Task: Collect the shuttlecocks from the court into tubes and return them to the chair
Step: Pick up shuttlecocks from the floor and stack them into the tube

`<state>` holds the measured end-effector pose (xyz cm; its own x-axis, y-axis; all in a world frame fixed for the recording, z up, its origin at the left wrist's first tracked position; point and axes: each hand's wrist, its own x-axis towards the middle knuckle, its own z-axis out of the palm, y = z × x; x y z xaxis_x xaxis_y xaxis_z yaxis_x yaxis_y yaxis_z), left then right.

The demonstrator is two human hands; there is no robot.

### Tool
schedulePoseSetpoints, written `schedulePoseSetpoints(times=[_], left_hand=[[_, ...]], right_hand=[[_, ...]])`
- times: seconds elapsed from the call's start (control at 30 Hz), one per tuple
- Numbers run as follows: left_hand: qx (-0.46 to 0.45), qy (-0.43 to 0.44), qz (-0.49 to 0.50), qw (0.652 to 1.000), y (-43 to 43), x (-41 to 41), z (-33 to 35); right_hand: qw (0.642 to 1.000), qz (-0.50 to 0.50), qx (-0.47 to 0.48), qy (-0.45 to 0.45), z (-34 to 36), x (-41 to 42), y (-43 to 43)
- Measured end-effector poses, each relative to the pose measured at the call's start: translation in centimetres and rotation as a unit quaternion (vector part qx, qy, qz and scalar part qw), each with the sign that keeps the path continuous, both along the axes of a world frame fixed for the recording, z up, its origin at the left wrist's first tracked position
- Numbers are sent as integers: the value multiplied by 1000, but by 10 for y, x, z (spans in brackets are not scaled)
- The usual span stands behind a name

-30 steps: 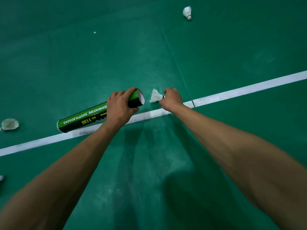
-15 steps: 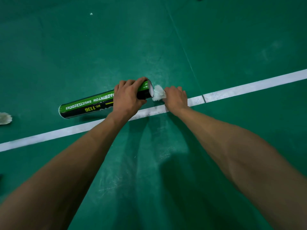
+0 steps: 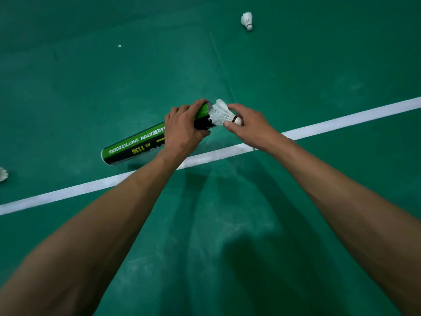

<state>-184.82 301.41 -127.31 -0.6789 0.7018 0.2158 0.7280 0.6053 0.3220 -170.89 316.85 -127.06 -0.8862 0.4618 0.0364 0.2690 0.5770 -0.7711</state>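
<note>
My left hand [image 3: 184, 131] grips a green and black shuttlecock tube [image 3: 134, 145] near its open end, holding it tilted above the green court. A white feather shuttlecock [image 3: 220, 114] sits feathers-first at the tube's mouth, its cork base pointing right. My right hand [image 3: 249, 124] pinches it by the cork end with thumb and fingers. The inside of the tube is hidden.
One loose shuttlecock [image 3: 247, 20] lies on the court at the top right, and another [image 3: 3, 174] shows at the left edge. A white court line [image 3: 341, 120] runs diagonally under my arms. A small white speck [image 3: 119, 45] lies at the upper left.
Both hands have lifted from the floor with the tube and shuttlecock. The shuttlecock's feathers now sit at the tube's mouth. The view tilted up, bringing the far shuttlecock back into sight.
</note>
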Motion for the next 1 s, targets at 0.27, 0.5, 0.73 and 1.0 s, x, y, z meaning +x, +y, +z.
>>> schedulePoseSetpoints(times=[0.27,0.5,0.73,1.0], left_hand=[[54,18,-48,997,44,61,32],[87,23,-67,994,58,88,49],[114,4,-82,990,65,101,57],[111,-6,-102,989,58,99,63]], right_hand=[[998,-36,-35,48,51,54,29],[951,-140,-229,156,72,88,47],[978,-106,-140,115,81,102,47],[992,-62,76,82,95,117,47]])
